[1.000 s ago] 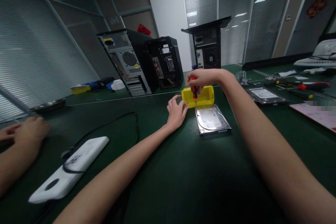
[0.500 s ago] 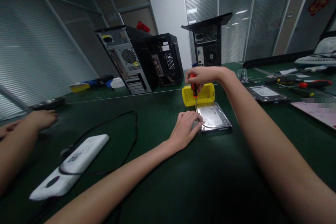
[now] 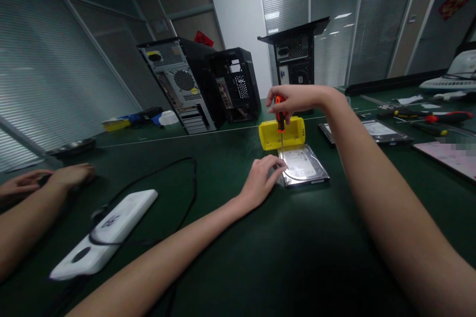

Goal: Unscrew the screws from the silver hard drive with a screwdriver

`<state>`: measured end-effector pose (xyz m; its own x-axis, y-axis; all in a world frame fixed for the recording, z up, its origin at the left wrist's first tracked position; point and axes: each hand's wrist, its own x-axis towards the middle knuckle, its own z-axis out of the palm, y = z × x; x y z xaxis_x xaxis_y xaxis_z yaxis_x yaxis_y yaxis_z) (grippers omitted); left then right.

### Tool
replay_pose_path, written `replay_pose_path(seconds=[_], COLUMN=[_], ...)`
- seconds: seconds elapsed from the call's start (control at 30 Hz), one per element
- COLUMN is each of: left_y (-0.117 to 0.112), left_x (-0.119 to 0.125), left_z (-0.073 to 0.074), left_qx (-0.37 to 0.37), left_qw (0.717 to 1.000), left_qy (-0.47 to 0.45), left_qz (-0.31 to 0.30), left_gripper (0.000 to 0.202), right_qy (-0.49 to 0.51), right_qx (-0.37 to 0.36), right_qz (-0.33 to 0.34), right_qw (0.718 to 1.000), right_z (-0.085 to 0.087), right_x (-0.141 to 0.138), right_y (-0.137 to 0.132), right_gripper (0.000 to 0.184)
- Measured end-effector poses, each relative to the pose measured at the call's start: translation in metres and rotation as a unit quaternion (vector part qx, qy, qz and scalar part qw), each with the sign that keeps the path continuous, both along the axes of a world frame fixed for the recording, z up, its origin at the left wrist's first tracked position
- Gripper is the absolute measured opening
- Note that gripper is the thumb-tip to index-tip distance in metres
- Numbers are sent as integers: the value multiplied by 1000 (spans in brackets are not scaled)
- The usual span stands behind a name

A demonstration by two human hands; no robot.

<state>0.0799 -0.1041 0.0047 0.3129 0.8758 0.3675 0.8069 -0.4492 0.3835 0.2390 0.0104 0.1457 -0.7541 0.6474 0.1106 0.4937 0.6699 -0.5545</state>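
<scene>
The right hand (image 3: 284, 100) is wrapped round the screwdriver (image 3: 281, 121), shaft near upright at the left edge of the drive (image 3: 303, 164) lying on the surface (image 3: 223, 163), the left hand (image 3: 261, 177) curled there too, pinching or not I can't tell.

A red-handled screwdriver (image 3: 281, 124) stands nearly upright at the left edge of a flat silver hard drive (image 3: 302, 163).

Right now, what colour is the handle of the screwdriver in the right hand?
The screwdriver's handle is orange-red and black, seen best in the head view.
</scene>
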Motion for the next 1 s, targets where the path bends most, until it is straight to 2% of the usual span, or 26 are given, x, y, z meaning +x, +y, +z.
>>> replay_pose_path(seconds=[0.13, 0.27, 0.53, 0.73, 1.0], left_y=[0, -1, -1, 0, -5], left_x=[-2, -3, -3, -3, -2], left_z=[-2, -2, -2, -1, 1], left_qx=[10, 9, 10, -5, 6], left_qw=[1000, 999, 999, 999, 997], left_qy=[-9, -14, -20, -30, 11], left_qz=[-20, -29, -48, -33, -74], left_gripper=[21, 24, 23, 22, 27], right_qy=[-27, -60, 6, -46, -96], right_qx=[-5, -25, 18, -4, -17], right_qz=[-35, -9, 36, 61, 48], right_qw=[999, 998, 999, 997, 994], right_z=[7, 11, 25, 22, 20], right_x=[11, 18, 16, 12, 10], right_y=[-5, -10, -35, -29, -27], right_gripper=[34, 36, 34, 32, 33])
